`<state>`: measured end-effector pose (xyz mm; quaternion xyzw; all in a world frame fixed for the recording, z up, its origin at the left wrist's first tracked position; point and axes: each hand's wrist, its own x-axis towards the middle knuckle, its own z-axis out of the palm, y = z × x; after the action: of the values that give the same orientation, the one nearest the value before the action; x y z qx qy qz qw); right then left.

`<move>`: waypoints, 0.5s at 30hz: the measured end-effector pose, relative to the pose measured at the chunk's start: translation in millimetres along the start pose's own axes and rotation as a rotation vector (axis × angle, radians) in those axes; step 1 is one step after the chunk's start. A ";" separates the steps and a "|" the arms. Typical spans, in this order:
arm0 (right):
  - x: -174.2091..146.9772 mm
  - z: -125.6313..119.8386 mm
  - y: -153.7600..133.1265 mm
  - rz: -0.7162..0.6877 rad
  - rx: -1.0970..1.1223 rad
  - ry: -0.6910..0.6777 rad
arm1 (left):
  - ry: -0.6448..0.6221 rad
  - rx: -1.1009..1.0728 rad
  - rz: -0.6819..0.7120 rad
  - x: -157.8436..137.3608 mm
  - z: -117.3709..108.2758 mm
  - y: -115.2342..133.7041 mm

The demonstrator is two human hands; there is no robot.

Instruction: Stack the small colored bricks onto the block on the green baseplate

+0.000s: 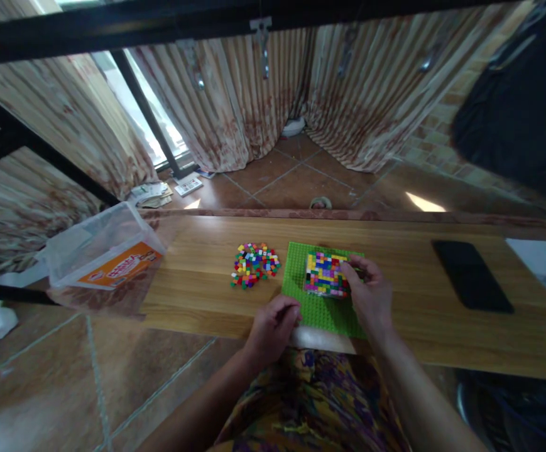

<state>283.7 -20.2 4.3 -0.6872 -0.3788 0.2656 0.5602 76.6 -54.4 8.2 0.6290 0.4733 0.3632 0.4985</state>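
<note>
A green studded baseplate (pixel 325 317) lies beside the curled left hand (pixel 274 326), contents unclear; the right hand (pixel 371 294) touches a multicoloured plastic-brick block (pixel 324 274), grip unclear.

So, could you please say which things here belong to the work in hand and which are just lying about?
Part of the work:
flat green studded baseplate
multicoloured brick-built block, at the right hand
loose small multicoloured plastic bricks
possibly the clear plastic box with orange label

Apparently lying about:
flat black rectangular object
white paper-like sheet
</note>
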 end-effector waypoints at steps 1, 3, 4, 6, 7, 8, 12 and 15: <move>-4.1 -1.9 -6.1 -0.050 -0.059 0.019 | 0.019 0.019 0.005 -1.6 -4.1 -0.7; -18.9 -2.0 -21.3 -0.178 -0.164 0.068 | 0.071 0.083 0.012 -4.8 -14.7 -3.4; -29.1 0.5 -28.8 -0.261 -0.216 0.033 | 0.109 0.121 0.016 -6.3 -21.1 -5.1; -52.7 11.6 -39.9 -0.408 -0.241 -0.145 | 0.200 0.205 0.029 -8.8 -35.3 -8.5; -64.3 19.6 -42.4 -0.477 -0.236 -0.243 | 0.253 0.254 0.036 -9.8 -42.7 -10.2; -74.6 28.8 -42.8 -0.528 -0.251 -0.359 | 0.307 0.314 0.040 -10.5 -50.2 -11.9; -90.6 65.1 -31.5 -0.595 -0.441 -0.496 | 0.431 0.614 0.038 -9.9 -75.2 -20.6; -77.9 82.6 -25.2 -0.596 -0.576 -0.479 | 0.440 0.743 0.061 -4.0 -84.4 -28.2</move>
<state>168.3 -34.8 5.0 -0.5952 -0.7361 0.1286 0.2957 -9.5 -32.9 1.1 0.6869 0.6481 0.3082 0.1147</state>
